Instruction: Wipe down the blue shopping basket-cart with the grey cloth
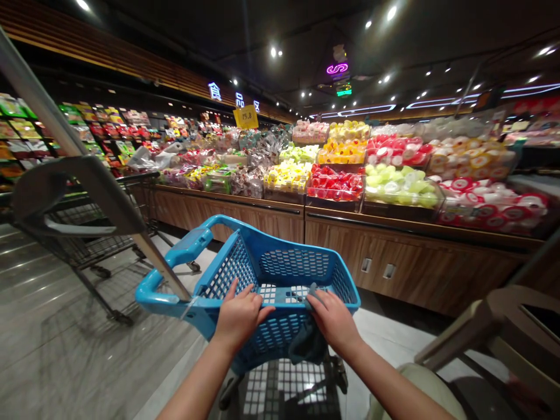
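A small blue plastic shopping cart [300,251] stands in front of me, its near side facing me. My left hand [238,312] rests on the near rim, fingers stretched over the edge and thumb pointing right. Farther right along the same rim, my right hand [329,312] is closed on a dark grey-blue cloth [308,341]. Part of the cloth sticks up over the rim; the rest hangs down the cart's outer side. The ends of the right fingers are partly hidden by the cloth.
Beyond the cart runs a wood-panelled counter [341,239] with bins of wrapped sweets, including red ones [335,184]. A metal pole with a grey bracket [79,192] rises at left, before a black wire trolley [100,251]. A beige-grey frame [494,321] stands at right.
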`<action>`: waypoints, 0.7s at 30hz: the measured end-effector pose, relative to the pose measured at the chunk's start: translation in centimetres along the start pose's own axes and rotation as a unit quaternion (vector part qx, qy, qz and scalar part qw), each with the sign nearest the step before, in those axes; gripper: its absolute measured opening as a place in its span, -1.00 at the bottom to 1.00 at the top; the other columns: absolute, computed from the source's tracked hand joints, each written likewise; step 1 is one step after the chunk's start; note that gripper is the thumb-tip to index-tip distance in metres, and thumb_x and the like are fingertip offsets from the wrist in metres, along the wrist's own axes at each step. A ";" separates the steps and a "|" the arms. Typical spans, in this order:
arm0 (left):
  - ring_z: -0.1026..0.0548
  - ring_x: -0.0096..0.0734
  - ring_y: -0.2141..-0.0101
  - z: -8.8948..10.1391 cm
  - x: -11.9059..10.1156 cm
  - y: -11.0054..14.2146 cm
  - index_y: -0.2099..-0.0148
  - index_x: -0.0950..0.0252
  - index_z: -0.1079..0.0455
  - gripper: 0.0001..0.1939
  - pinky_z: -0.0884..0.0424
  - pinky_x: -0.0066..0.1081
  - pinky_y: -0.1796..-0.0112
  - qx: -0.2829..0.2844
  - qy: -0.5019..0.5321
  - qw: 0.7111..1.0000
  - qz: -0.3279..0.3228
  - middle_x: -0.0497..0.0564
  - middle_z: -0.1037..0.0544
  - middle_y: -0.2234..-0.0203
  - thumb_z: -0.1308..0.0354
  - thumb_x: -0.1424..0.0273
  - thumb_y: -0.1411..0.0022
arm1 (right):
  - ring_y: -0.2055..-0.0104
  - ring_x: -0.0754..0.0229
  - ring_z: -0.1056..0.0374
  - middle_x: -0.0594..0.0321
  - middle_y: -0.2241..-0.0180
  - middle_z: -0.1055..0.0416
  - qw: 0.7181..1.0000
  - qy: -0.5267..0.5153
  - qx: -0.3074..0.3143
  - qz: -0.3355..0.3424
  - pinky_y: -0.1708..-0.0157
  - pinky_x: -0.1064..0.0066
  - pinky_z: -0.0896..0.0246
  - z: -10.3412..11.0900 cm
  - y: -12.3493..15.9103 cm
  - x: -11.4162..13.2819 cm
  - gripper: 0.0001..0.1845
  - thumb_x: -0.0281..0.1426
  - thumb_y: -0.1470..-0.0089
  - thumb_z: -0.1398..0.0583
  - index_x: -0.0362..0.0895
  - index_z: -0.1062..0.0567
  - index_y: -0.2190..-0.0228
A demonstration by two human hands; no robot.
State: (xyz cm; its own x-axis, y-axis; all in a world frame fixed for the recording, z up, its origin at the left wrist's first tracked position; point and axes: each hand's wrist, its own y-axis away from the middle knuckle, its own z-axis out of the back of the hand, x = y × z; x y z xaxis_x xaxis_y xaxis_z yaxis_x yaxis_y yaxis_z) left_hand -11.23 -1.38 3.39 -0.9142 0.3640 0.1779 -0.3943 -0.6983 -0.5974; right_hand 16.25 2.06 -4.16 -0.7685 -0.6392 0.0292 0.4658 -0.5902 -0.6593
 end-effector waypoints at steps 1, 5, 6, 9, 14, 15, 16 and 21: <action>-0.57 -0.07 0.13 0.0 0.0 0.1 0.42 0.30 -0.42 -0.58 -0.17 0.12 -0.14 0.002 0.000 1.000 -0.001 0.08 -0.61 0.46 -0.02 0.11 -0.34 | -0.06 0.02 -0.34 0.05 -0.02 -0.42 1.000 0.009 -0.003 -0.001 -0.09 0.07 -0.24 0.3 0.8 -1.2 -0.62 -0.42 -0.24 -0.05 -0.09 -0.39 -0.07; -0.57 -0.06 0.12 0.0 -0.2 0.1 0.41 0.29 -0.42 -0.60 -0.15 0.12 -0.15 0.006 0.002 1.000 0.003 0.07 -0.61 0.46 -0.04 0.12 -0.33 | 0.01 0.04 -0.38 0.06 0.04 -0.46 0.999 0.033 -0.003 -0.031 -0.03 0.11 -0.31 1.0 3.6 -5.1 -0.64 -0.32 -0.27 -0.03 -0.09 -0.41 -0.05; -0.56 -0.07 0.12 0.0 -0.3 0.0 0.41 0.29 -0.42 -0.61 -0.14 0.12 -0.15 0.007 0.004 1.000 0.006 0.07 -0.61 0.45 -0.04 0.13 -0.33 | 0.03 0.04 -0.39 0.06 0.05 -0.46 0.999 0.036 -0.003 -0.037 -0.02 0.11 -0.31 1.0 4.1 -5.7 -0.65 -0.31 -0.28 -0.03 -0.09 -0.42 -0.04; -0.55 -0.08 0.10 0.2 -0.5 -0.1 0.34 0.28 -0.44 -0.68 -0.12 0.10 -0.16 0.020 0.018 1.000 0.006 0.08 -0.62 0.39 -0.05 0.18 -0.33 | 0.04 0.04 -0.39 0.07 0.08 -0.47 0.998 0.037 -0.009 -0.046 -0.03 0.10 -0.30 0.9 4.7 -6.4 -0.64 -0.29 -0.29 -0.01 -0.10 -0.43 -0.01; -0.45 -0.04 -0.06 2.1 0.4 0.5 0.10 0.26 -0.46 -0.75 -0.03 0.10 -0.21 0.029 0.017 0.999 -0.001 0.11 -0.61 0.15 -0.08 0.24 -0.32 | 0.03 0.04 -0.39 0.07 0.09 -0.48 0.998 0.029 -0.018 -0.049 -0.02 0.11 -0.31 0.6 4.6 -6.1 -0.63 -0.26 -0.30 0.01 -0.09 -0.43 -0.01; -0.43 -0.02 -0.08 2.6 0.8 0.7 0.09 0.26 -0.46 -0.75 0.00 0.12 -0.21 0.027 0.007 1.000 0.009 0.12 -0.60 0.13 -0.08 0.25 -0.31 | 0.03 0.03 -0.39 0.08 0.09 -0.48 0.998 0.028 -0.018 -0.049 -0.01 0.11 -0.31 0.6 4.6 -6.0 -0.63 -0.25 -0.30 0.01 -0.09 -0.43 -0.01; -0.41 0.01 -0.09 3.1 1.2 0.9 0.09 0.25 -0.46 -0.76 0.02 0.15 -0.21 0.025 -0.006 0.999 0.021 0.12 -0.60 0.13 -0.08 0.25 -0.31 | 0.04 0.03 -0.39 0.08 0.09 -0.48 0.998 0.028 -0.018 -0.049 -0.01 0.11 -0.31 0.6 4.6 -6.0 -0.63 -0.24 -0.30 0.02 -0.09 -0.43 0.00; -0.50 -0.06 0.00 3.6 2.3 1.2 0.33 0.24 -0.44 -0.74 0.09 0.22 -0.21 0.043 -0.012 0.999 0.028 0.00 -0.63 0.34 0.02 0.36 -0.37 | -0.01 0.03 -0.38 0.06 0.06 -0.47 0.997 0.026 -0.014 -0.066 -0.10 0.06 -0.22 0.5 4.5 -5.3 -0.62 -0.24 -0.31 0.03 -0.11 -0.44 0.00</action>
State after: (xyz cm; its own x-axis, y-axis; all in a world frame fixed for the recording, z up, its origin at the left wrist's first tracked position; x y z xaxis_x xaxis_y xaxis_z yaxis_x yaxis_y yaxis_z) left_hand -14.17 -3.63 5.94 -0.9366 0.3088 0.1658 -0.3483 -0.7679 -0.5376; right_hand 22.64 2.60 -6.92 -0.8445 -0.5297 0.0791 0.3470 -0.6537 -0.6725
